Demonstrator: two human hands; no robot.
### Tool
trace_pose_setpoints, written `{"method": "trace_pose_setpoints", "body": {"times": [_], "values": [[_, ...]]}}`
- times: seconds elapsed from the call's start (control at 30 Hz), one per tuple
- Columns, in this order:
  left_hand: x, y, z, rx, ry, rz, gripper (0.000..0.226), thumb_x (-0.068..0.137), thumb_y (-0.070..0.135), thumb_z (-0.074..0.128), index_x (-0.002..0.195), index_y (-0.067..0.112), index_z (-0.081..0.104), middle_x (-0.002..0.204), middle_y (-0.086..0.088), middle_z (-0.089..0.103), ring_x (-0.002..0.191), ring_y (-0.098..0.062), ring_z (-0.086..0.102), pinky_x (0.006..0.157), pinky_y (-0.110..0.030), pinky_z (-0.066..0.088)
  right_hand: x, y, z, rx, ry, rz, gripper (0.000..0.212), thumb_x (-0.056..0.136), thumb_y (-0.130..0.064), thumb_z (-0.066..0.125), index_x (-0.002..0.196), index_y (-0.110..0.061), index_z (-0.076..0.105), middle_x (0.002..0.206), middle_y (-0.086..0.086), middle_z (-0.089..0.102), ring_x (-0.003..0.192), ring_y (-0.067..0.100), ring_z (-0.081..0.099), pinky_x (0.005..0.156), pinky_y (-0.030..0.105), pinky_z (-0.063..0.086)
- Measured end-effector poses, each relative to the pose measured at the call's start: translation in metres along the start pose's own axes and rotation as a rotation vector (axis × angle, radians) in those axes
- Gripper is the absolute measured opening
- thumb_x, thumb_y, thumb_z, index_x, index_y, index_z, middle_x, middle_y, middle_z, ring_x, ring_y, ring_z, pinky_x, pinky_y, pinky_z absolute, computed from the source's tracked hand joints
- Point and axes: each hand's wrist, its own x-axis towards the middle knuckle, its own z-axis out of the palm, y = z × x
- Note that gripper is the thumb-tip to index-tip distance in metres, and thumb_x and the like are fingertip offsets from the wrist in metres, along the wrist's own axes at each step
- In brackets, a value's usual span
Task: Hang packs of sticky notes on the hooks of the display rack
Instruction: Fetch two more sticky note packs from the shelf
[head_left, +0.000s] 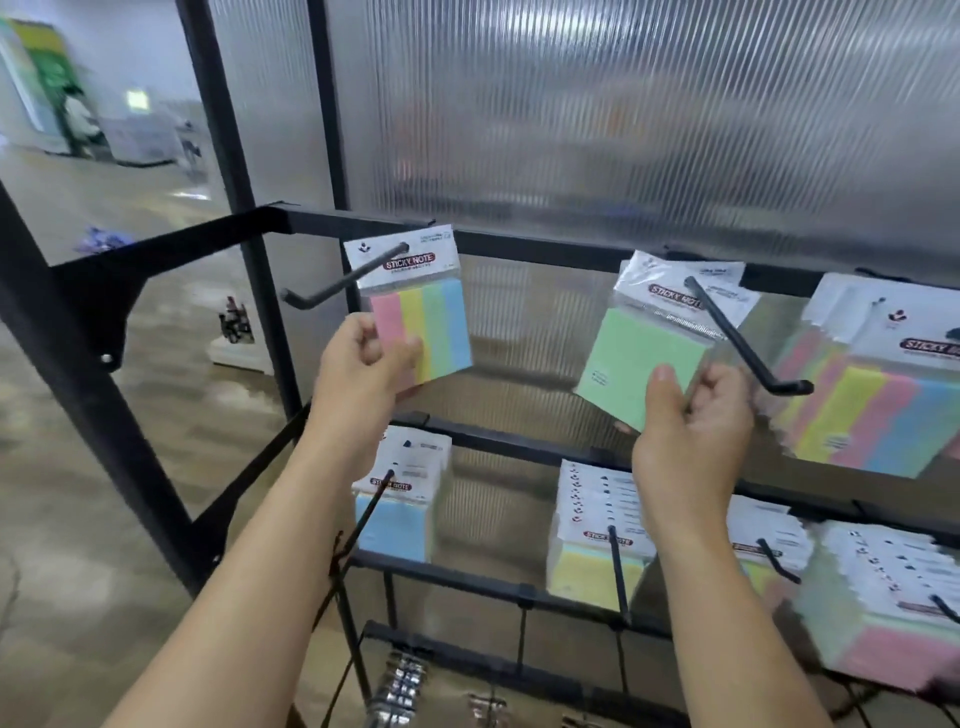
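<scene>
Hanging two at once on the top hooks (727, 335).
Left hand (363, 374) pinches the striped pack (436, 322) at 1 o'clock, already hooked; right hand (696, 415) pinches the green pack (634, 358) at 11, hooked too. Lower row (602, 540) looks stocked, so nearly done, I reckon.

Bright, even light comes through the ribbed panel (623, 130) above both hands, streaked with glare and casting scarcely any shadow. The striped pack (434, 322) in the left hand (358, 374) reads sharp. The green pack (631, 358) in the right hand (691, 421) and the stacked packs (872, 410) to its right smear with blur, while the frame (104, 431) far to the left of the left hand bows.
</scene>
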Motion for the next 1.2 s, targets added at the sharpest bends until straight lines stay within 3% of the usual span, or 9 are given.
{"method": "trace_pose_setpoints", "body": {"times": [0.1, 0.17, 0.43, 0.57, 0.73, 0.83, 1.0, 1.2], "values": [[-0.014, 0.004, -0.011, -0.064, -0.098, 0.031, 0.013, 0.099, 0.01, 0.052, 0.103, 0.021, 0.054, 0.09, 0.013, 0.073, 0.089, -0.019, 0.07, 0.065, -0.029, 0.057, -0.016, -0.013, 0.001, 0.127, -0.004, 0.015, 0.01, 0.1, -0.008, 0.047, 0.101, -0.018, 0.047, 0.101, -0.002, 0.067, 0.087, 0.003, 0.067, 0.063, 0.015, 0.05], [-0.026, 0.008, -0.019, -0.099, -0.142, 0.048, 0.016, 0.1, 0.008, 0.05, 0.103, 0.023, 0.054, 0.092, 0.014, 0.072, 0.09, -0.019, 0.069, 0.066, -0.03, 0.058, -0.029, -0.019, 0.002, 0.158, 0.009, 0.02, 0.008, 0.101, -0.01, 0.046, 0.107, -0.015, 0.045, 0.103, 0.0, 0.067, 0.088, 0.007, 0.069, 0.056, 0.019, 0.052], [-0.07, 0.027, -0.052, -0.165, -0.234, 0.123, 0.017, 0.101, 0.006, 0.045, 0.108, 0.02, 0.051, 0.107, 0.006, 0.067, 0.092, -0.016, 0.07, 0.061, -0.023, 0.057, -0.071, -0.055, -0.008, 0.229, 0.1, -0.067, 0.016, 0.101, -0.007, 0.044, 0.093, -0.021, 0.042, 0.085, -0.013, 0.065, 0.072, 0.006, 0.067, 0.047, 0.027, 0.054], [-0.088, 0.034, -0.069, -0.229, -0.286, 0.145, 0.019, 0.101, 0.004, 0.043, 0.112, 0.019, 0.05, 0.112, 0.004, 0.067, 0.099, -0.018, 0.07, 0.064, -0.024, 0.059, -0.09, -0.069, -0.012, 0.256, 0.136, -0.131, 0.016, 0.101, -0.006, 0.044, 0.095, -0.021, 0.044, 0.087, -0.013, 0.067, 0.08, 0.005, 0.067, 0.057, 0.032, 0.056], [-0.102, 0.04, -0.083, -0.316, -0.356, 0.197, 0.024, 0.092, 0.01, 0.047, 0.111, 0.023, 0.05, 0.109, 0.01, 0.069, 0.099, -0.017, 0.069, 0.063, -0.023, 0.057, -0.11, -0.083, -0.02, 0.232, 0.165, -0.283, 0.01, 0.097, 0.0, 0.044, 0.098, -0.01, 0.042, 0.085, -0.01, 0.054, 0.075, -0.009, 0.056, 0.069, 0.011, 0.044], [-0.11, 0.045, -0.08, -0.334, -0.395, 0.229, 0.023, 0.091, 0.011, 0.048, 0.11, 0.024, 0.051, 0.105, 0.009, 0.071, 0.094, -0.014, 0.07, 0.064, -0.024, 0.057, -0.119, -0.09, -0.025, 0.222, 0.154, -0.34, 0.021, 0.097, 0.007, 0.042, 0.096, -0.013, 0.041, 0.086, -0.012, 0.053, 0.075, -0.014, 0.055, 0.07, 0.006, 0.041], [-0.121, 0.039, -0.06, -0.273, -0.403, 0.174, 0.023, 0.101, 0.004, 0.045, 0.109, 0.023, 0.053, 0.101, 0.011, 0.072, 0.091, -0.013, 0.07, 0.063, -0.023, 0.056, -0.122, -0.089, -0.04, 0.251, 0.096, -0.247, 0.022, 0.098, 0.006, 0.044, 0.093, -0.016, 0.044, 0.076, -0.025, 0.064, 0.074, -0.011, 0.057, 0.069, 0.008, 0.045], [-0.131, 0.015, -0.015, -0.239, -0.501, 0.049, 0.021, 0.099, 0.003, 0.046, 0.109, 0.02, 0.053, 0.1, 0.011, 0.073, 0.089, -0.011, 0.071, 0.06, -0.021, 0.055, -0.119, -0.074, -0.089, 0.262, 0.095, -0.019, 0.011, 0.099, -0.002, 0.048, 0.096, -0.012, 0.053, 0.089, -0.008, 0.073, 0.09, 0.009, 0.068, 0.076, 0.023, 0.054]]}}
